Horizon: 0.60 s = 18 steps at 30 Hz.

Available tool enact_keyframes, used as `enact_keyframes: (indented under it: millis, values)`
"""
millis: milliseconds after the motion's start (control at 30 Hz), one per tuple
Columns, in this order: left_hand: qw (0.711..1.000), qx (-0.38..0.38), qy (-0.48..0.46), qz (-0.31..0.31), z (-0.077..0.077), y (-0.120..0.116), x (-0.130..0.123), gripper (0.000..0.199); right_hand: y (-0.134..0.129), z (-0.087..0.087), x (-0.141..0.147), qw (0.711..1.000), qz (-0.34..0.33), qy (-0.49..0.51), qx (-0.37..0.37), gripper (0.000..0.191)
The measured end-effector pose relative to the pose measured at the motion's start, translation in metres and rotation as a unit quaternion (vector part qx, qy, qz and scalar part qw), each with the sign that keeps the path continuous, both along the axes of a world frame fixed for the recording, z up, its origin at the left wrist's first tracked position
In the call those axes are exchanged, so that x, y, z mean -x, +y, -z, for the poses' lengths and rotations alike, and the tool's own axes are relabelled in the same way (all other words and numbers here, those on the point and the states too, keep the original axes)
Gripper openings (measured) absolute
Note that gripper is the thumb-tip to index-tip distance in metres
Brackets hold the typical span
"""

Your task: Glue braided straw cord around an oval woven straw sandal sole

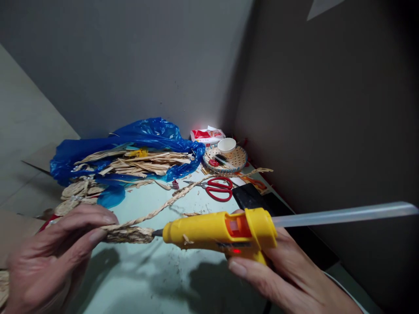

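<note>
Closest to us, the right hand (284, 266) grips a yellow glue gun (199, 229), fingers curled round its handle; its nozzle (157, 233) seems to touch the end of a coarse straw piece (131, 234), which the left hand (62, 248) pinches above the table (163, 270), probably to steady it; a twisted cord (166, 203) slants away from those same fingertips, partly blocking our view of the red-handled scissors (206, 185); beyond lie a blue bag (157, 128) of dry strips (147, 163) and a woven tray (241, 162) holding a white cup (226, 145).
</note>
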<state>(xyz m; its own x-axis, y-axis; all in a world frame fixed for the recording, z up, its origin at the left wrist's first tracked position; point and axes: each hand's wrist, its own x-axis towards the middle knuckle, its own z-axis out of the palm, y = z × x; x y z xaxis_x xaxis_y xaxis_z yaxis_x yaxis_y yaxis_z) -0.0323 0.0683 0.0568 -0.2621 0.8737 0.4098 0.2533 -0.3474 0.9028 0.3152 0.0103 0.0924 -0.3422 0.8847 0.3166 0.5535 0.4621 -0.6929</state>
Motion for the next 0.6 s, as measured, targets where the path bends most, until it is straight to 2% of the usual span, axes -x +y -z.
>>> enact_keyframes:
  millis: [133,367,500,600]
  values:
    - [0.999,-0.034,0.032,0.026,-0.002,-0.007,-0.004,0.01,0.002,-0.007,0.0,0.999,-0.028,0.027,0.008,0.032]
    - [0.999,-0.021,0.014,0.022,-0.004,-0.007,-0.009,0.009,0.006,-0.014,0.002,0.995,-0.068,0.05,0.054,0.032]
    - [0.999,0.014,-0.046,0.005,-0.005,-0.011,-0.017,0.014,0.008,-0.014,0.002,0.993,-0.011,0.026,0.112,0.036]
    - [0.992,0.037,-0.118,-0.017,-0.006,-0.014,-0.025,0.021,0.014,-0.01,0.004,0.981,-0.001,0.08,0.176,0.041]
